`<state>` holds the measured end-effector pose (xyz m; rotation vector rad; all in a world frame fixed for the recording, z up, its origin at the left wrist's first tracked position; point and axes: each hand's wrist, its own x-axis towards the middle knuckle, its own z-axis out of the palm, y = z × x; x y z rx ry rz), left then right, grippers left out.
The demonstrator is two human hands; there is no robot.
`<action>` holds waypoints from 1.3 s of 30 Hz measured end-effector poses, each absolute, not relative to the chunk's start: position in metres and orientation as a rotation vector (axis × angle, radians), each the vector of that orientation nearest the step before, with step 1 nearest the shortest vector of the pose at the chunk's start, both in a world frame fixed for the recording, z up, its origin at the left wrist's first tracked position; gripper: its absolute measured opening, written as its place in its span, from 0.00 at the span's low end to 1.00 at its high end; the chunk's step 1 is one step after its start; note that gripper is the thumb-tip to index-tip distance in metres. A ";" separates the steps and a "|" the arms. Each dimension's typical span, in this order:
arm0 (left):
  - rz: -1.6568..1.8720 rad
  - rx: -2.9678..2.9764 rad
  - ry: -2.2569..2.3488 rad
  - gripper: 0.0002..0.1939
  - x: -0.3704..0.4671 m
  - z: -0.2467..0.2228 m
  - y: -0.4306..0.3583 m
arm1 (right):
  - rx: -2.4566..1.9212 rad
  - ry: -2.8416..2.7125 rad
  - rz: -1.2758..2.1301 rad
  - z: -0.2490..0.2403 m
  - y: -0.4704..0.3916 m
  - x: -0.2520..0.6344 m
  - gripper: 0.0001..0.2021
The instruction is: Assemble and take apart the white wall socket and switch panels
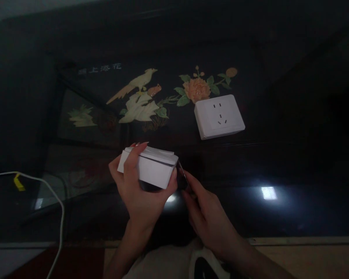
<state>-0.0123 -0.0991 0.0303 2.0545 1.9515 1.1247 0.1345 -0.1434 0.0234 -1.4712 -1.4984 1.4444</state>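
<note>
A white cable [62, 217] curved across the left end of the dark, glossy table [296, 155] in front of you and dropped past its near edge, a yellow tag [19, 183] at its upper stretch. Farther back, a pale plant motif [83, 117] decorated the surface, followed by a short row of white lettering [104, 69] and a long-tailed bird [142, 79] perched above pale rocks [138, 108].

Nearer to you, at the middle of the near side, your left hand [144, 193] gripped a white box [155, 170], its fingers bent over the left part and the top while the thumb pressed against the right end. You held the box tilted above the table, a dark seam running along its side just under the upper face. At its right corner stood a thin tool [184, 177], dark and narrow, its upper end meeting or nearly meeting the box; whether it entered the seam could not be told. Your right hand [208, 207] had that tool pinched between thumb and forefinger; the other fingers were largely hidden, and their state could not be told.

Beyond your right hand, an orange flower [197, 90] with green leaves adorned the table, and just in front of it lay a white socket box [220, 116], its slotted face turned up. Farther right, a bright reflection [269, 193] shone on the tabletop.
</note>
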 end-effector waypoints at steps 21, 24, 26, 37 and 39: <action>1.408 1.676 1.842 0.31 -0.018 0.027 -0.100 | -1.412 -1.271 1.713 0.028 -0.132 0.117 0.31; 1.422 1.672 1.797 0.31 -0.020 0.027 -0.100 | -1.391 -1.234 1.803 0.028 -0.129 0.121 0.29; 1.420 1.638 1.758 0.31 -0.021 0.026 -0.100 | -1.456 -1.414 1.637 0.027 -0.126 0.126 0.28; 1.432 1.656 1.723 0.30 -0.021 0.023 -0.099 | -1.220 -0.924 2.053 0.039 -0.123 0.129 0.27; 1.424 1.687 1.759 0.30 -0.020 0.024 -0.098 | -1.125 -0.783 2.135 0.041 -0.123 0.129 0.27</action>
